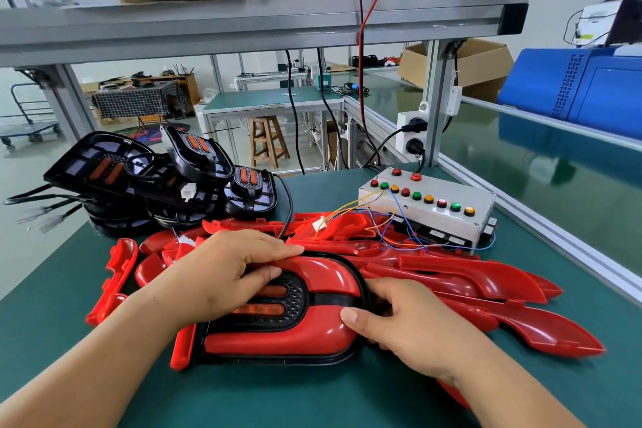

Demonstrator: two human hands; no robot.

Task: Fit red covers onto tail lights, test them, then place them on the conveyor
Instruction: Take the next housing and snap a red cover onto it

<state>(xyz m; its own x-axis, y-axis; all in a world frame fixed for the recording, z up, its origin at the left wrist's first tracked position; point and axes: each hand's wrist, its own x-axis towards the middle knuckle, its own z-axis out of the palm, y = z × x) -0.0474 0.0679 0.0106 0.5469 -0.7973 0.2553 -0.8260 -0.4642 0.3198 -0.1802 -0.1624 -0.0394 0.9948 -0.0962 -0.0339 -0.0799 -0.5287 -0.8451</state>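
Note:
A black tail light with red covers on it (pixel 278 334) lies flat on the green mat in front of me, its orange lenses showing in the middle. My left hand (pixel 222 274) lies over its upper left part, fingers stretched along the top red cover and thumb pressing near the centre. My right hand (pixel 403 320) grips the light's right end, thumb on the lower red cover and fingers curled round the black rim. Loose red covers (pixel 486 281) are heaped behind and to the right.
A stack of bare black tail lights (pixel 156 177) with dangling cables stands at the back left. A white test box (pixel 430 205) with coloured buttons and loose wires sits at the back right. The green conveyor (pixel 556 170) runs along the right, past an aluminium rail.

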